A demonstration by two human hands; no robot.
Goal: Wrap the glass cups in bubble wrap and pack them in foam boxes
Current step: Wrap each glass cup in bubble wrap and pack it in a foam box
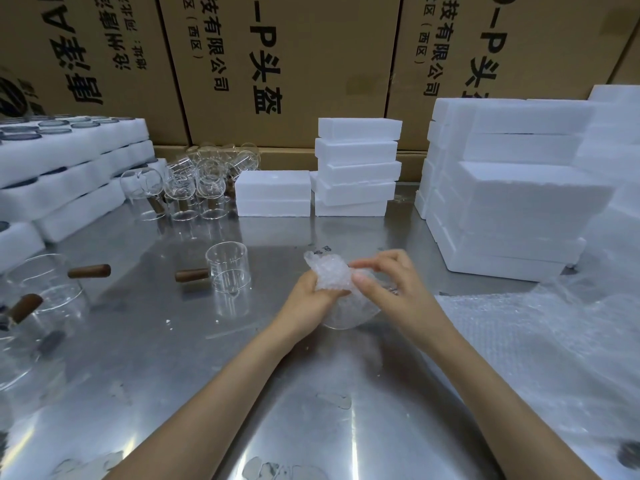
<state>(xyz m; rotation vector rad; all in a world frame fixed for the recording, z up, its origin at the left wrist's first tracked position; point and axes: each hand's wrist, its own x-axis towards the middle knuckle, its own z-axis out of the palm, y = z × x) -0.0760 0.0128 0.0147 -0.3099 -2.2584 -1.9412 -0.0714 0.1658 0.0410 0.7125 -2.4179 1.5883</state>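
Cup in wrap: glass cup [341, 315] held just above the steel table [173, 341], centre of view; only its rim arc shows at 6 o'clock, the body hidden under bubble wrap [330, 275].
Long axis: judged to run 12 to 6, mouth toward the person, loose wrap tail at 12.
Left hand [308, 299]: at 9 o'clock of the cup, fingers curled round the wrapped body, gripping it.
Right hand [384, 282]: at 3 o'clock, thumb and fingers pinching the wrap, pressing it over the cup.
Nearer hand for tuck: right, by my reading; left only steadies.
Foam boxes [356, 168]: stacked at 12 o'clock, well apart; more at 2 o'clock.
Wrap supply: sheet [519, 341] at 4 o'clock, near the right forearm.
Waiting cups: bare cup with wooden handle [227, 271] at 9 o'clock; cluster [194, 181] at 11.
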